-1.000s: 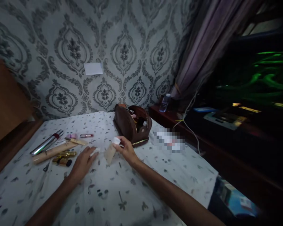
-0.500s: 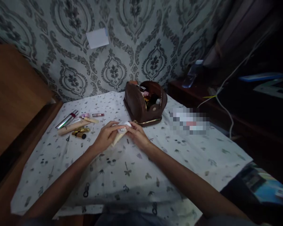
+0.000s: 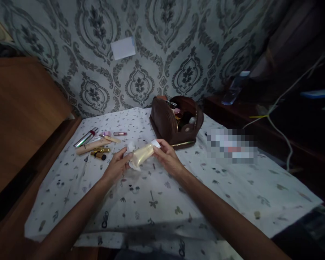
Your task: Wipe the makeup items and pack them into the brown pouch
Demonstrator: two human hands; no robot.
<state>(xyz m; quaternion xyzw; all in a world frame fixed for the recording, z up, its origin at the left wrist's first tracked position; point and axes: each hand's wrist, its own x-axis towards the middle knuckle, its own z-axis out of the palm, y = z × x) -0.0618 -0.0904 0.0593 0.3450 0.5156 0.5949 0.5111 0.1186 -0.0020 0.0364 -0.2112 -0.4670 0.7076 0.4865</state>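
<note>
A pale gold cosmetic tube (image 3: 143, 155) with a white cap is held tilted between both hands, above the patterned cloth. My right hand (image 3: 168, 157) pinches it at the cap end, thumb and fingers closed. At the tube's other end, my left hand (image 3: 117, 167) grips a crumpled white tissue (image 3: 130, 147), pressed against the tube; its far fingers are hidden. Just behind the right hand stands an open brown makeup bag (image 3: 164, 126) with several cosmetics inside.
Left of the hands lie a beige tube (image 3: 90, 147), a silver tube (image 3: 86, 137), gold lipsticks (image 3: 102, 150) and a small lipstick (image 3: 120, 134). A blurred-out item (image 3: 231, 146) is on the right. Beyond it are a clear bottle (image 3: 235, 88) and a white cable (image 3: 280, 142).
The hands have moved apart, baring the tube's side. The tube has turned, its cap end now up to the right. The whole view has shifted, so things appear further right.
</note>
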